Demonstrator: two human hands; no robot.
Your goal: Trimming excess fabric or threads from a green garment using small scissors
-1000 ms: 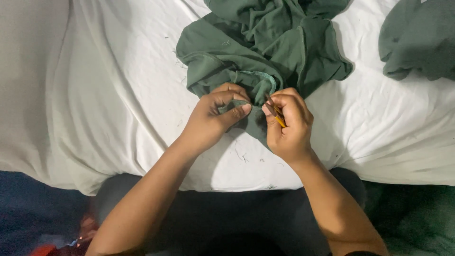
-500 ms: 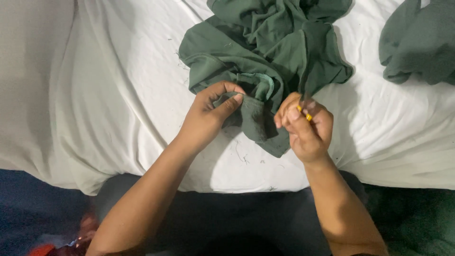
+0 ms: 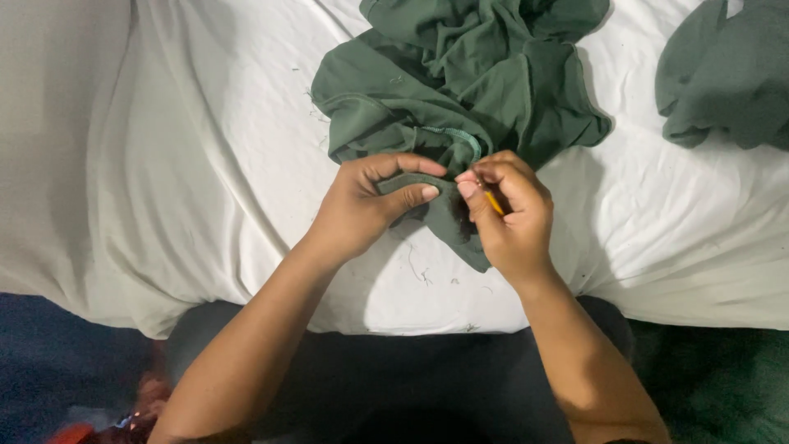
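The left hand [image 3: 362,210] is pinching the green cloth's [image 3: 460,90] edge taut while the right hand [image 3: 509,218] is gripping a yellow tool [image 3: 493,202] beside it, best worked with small, steady strokes.

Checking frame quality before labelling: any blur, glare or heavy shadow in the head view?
Head view: sharp on both hands, left hand and right hand, and on the green garment. The white sheet is bright but keeps its creases, no glare. Soft shadow under the hands. Bottom edge dark and murky, with smeared red at the lower-left corner.
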